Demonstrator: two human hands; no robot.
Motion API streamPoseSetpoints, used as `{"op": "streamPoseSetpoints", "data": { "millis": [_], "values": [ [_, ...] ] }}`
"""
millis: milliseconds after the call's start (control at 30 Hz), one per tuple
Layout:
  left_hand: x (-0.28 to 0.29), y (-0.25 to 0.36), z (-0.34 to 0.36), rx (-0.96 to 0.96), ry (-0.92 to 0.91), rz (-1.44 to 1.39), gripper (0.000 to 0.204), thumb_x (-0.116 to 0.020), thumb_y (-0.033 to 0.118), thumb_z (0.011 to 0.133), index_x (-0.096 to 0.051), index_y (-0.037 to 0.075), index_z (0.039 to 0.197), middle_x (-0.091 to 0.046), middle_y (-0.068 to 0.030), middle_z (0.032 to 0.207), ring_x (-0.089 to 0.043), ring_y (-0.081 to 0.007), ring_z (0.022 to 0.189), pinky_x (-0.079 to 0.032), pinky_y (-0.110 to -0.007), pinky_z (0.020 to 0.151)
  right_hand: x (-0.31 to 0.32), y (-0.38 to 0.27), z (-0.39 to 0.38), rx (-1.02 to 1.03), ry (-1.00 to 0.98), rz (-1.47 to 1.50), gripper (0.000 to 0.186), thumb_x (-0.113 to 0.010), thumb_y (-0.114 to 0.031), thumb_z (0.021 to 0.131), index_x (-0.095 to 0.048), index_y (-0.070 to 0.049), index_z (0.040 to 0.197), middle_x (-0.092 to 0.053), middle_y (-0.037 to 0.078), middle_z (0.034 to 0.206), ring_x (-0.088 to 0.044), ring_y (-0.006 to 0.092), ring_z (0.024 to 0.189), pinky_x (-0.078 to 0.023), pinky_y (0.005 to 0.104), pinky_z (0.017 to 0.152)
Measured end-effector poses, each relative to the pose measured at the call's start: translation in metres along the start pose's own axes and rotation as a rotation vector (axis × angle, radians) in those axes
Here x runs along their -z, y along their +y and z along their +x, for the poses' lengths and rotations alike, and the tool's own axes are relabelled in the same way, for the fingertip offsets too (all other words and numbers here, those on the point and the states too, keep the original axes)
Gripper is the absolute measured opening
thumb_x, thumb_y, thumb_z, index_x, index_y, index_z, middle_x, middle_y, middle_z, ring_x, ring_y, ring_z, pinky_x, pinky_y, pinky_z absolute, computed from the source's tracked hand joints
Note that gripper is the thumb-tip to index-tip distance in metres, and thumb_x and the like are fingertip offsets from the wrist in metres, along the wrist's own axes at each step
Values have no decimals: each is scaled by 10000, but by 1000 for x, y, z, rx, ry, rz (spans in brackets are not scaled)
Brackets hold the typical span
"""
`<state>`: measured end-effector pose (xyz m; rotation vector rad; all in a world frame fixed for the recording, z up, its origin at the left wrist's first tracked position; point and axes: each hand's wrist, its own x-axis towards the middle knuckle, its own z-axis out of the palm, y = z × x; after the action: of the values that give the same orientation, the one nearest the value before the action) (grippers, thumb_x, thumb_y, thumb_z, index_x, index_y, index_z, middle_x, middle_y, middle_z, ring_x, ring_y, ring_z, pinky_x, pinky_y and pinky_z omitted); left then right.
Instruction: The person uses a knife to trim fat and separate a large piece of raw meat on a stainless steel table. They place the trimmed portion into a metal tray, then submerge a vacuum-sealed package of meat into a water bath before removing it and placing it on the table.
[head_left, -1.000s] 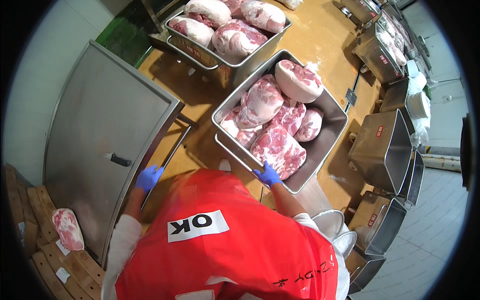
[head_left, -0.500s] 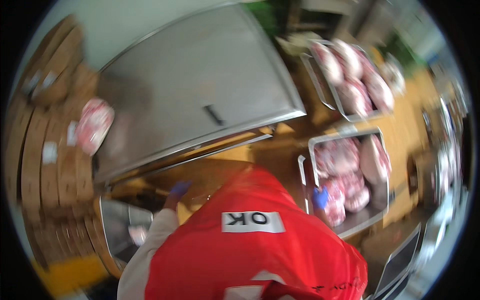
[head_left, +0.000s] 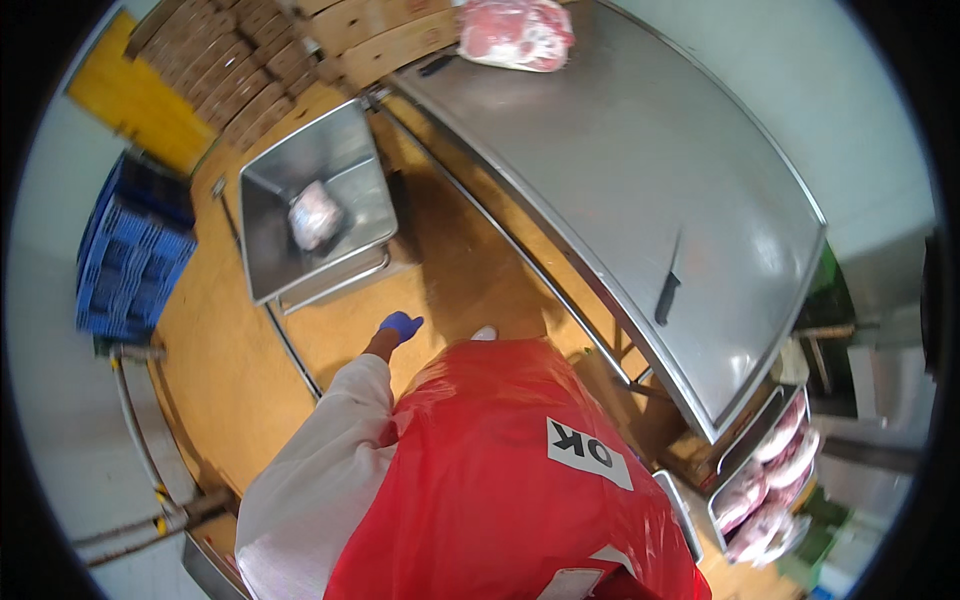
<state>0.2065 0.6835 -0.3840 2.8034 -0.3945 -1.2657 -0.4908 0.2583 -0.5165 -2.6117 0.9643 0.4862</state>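
My left hand (head_left: 402,325), in a blue glove, hangs over the orange floor with its fingers curled in and nothing seen in it. Ahead of it stands a deep metal bin (head_left: 318,262) on wheels with one pale pink piece of meat (head_left: 315,216) at the bottom. My right hand is out of view, beyond the red apron (head_left: 470,440). On the steel table (head_left: 640,170) to the right lie a dark-handled knife (head_left: 667,298) and, at the far end, a large slab of meat (head_left: 514,35).
Brown cartons (head_left: 385,25) are piled at the back. Stacked blue crates (head_left: 138,250) stand at the left wall, near metal piping (head_left: 135,425). A second metal bin (head_left: 712,500) full of meat stands at the lower right, past the table's corner.
My view has swung to the left, bringing the bin with one piece of meat to the front. My right hand, earlier at a meat-filled bin, has left the view.
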Motion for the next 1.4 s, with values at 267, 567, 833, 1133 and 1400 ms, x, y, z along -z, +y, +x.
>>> {"op": "streamPoseSetpoints", "data": {
  "millis": [267,567,833,1133,1400],
  "values": [
    [-99,-137,-167,367,19,-359,753,-404,633,1030,-765,-21,1122,-708,-284,1216,-663,-441,1185,-490,-484,1063,35,-29,142,666,-218,-255,372,-761,-222,832,-619,-123,1161,-717,149,868,-723,347,836,-543,529,694],
    [-225,-165,-293,682,-42,-569,774,-508,640,1006,-755,-93,982,-759,-253,916,-758,-358,798,-571,-477,809,103,-216,312,705,-297,177,165,-674,-224,901,-638,-63,912,-664,129,847,-665,314,837,-532,444,730],
    [-203,-229,-207,624,77,-767,694,-536,619,993,-774,-33,975,-761,-249,970,-743,-398,917,-564,-497,851,172,-370,350,437,-431,326,378,-564,-370,980,-695,-17,944,-723,207,998,-671,454,977,-535,527,875],
    [-16,-335,-54,552,602,-871,618,-586,539,980,-729,-18,1207,-715,-249,1239,-696,-396,1154,-532,-456,1014,187,-450,373,231,-578,71,353,-711,-386,948,-698,-37,897,-744,185,951,-719,383,916,-558,502,757],
    [157,-431,37,423,700,-1023,469,-640,461,974,-745,65,1202,-757,-195,1158,-716,-366,1111,-555,-442,963,240,-574,423,311,-568,31,282,-700,-295,975,-740,-74,1147,-750,135,1060,-717,250,919,-583,389,766]
  ]
}}
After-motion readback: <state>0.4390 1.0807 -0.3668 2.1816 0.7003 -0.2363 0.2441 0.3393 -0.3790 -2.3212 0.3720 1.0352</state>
